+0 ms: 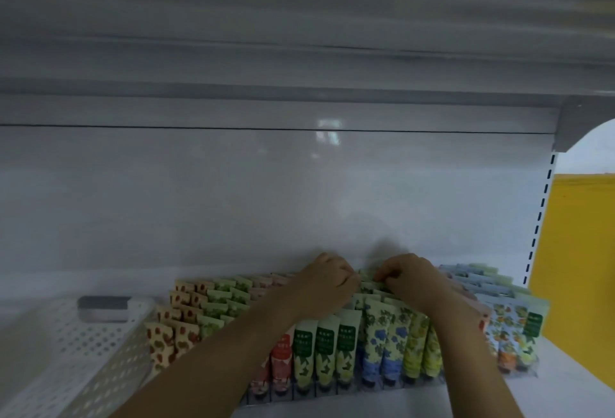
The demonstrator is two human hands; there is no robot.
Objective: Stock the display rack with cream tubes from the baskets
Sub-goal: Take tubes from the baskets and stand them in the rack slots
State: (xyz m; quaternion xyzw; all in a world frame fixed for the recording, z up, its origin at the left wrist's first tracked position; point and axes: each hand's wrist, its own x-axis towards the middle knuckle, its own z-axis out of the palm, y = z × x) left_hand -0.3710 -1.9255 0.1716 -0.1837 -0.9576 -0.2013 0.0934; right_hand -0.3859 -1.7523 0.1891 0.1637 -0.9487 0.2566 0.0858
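Left hand [327, 279] and right hand [411, 279] seemingly pinch green tubes [366, 285]; labels blur unreadably.

Your forearms [233, 351] cover some cream tubes [319, 347], your left hand [327, 279] and right hand [411, 279] conceal whether their curled fingers grip a tube, and the white basket [83, 351] runs off the left edge.

Your left hand [327, 279] and right hand [412, 279] sit close together at the back of the display rack [392, 390], fingers curled on the tops of green-patterned cream tubes [366, 284]. A white perforated basket [83, 351] lies just left of the rack.
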